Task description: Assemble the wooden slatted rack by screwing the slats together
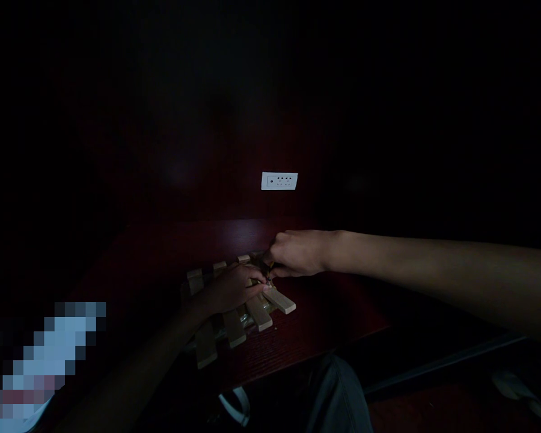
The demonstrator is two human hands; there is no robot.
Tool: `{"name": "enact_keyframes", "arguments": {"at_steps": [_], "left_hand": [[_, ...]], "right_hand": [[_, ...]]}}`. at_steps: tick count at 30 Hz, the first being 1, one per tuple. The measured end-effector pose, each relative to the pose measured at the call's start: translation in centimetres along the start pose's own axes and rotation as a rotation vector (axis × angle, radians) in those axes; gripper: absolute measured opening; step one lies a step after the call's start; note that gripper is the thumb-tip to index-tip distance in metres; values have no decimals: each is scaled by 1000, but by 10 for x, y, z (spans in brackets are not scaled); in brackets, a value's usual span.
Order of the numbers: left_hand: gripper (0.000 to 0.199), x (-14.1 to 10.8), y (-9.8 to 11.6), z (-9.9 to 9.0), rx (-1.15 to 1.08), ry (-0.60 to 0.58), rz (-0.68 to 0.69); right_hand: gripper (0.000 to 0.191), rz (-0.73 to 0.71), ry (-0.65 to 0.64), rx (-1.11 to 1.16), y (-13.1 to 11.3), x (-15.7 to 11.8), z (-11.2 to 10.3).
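Observation:
On the dark red table lies a row of pale wooden slats (258,314), set side by side with gaps and joined by a band that looks shiny in places. My left hand (234,287) rests across the slats. Its thumb and fingers close together at the upper end of the rightmost slat (280,300); what they pinch is too small and dark to name. Just above that end, my right hand (295,252) is closed with its fingertips pointing down. A small yellowish and dark thing (271,268) shows at its fingertips, its kind unclear.
A white socket plate (279,181) is on the dark wall behind the table (306,328). My knee (340,394) is below the table's front edge. A pale blue, pixelated shape (49,355) lies at lower left. Much of the surroundings is too dark to make out.

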State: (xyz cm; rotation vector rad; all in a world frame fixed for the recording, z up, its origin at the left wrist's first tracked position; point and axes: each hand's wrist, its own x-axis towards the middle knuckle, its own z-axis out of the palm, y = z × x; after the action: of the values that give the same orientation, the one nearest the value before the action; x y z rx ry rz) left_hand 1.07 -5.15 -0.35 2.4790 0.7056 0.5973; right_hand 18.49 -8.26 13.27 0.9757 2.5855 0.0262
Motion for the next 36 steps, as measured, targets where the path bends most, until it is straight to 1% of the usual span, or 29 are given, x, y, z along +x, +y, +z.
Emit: {"name": "enact_keyframes", "arguments": {"at_steps": [6, 14, 19, 26, 31, 36], "left_hand": [[16, 0, -2, 1, 37, 4, 45], [18, 0, -6, 4, 65, -13, 53], [20, -1, -6, 3, 60, -9, 63], [19, 0, -6, 4, 14, -12, 50], [19, 0, -4, 2, 37, -23, 65], [19, -1, -3, 1, 40, -28, 39]], "right_hand": [[25, 5, -10, -13, -2, 3, -3], [23, -18, -13, -9, -2, 6, -2], [26, -5, -19, 6, -2, 5, -2], [26, 28, -38, -9, -3, 7, -2], [27, 25, -42, -17, -3, 7, -2], [25, 30, -54, -21, -5, 8, -4]]}}
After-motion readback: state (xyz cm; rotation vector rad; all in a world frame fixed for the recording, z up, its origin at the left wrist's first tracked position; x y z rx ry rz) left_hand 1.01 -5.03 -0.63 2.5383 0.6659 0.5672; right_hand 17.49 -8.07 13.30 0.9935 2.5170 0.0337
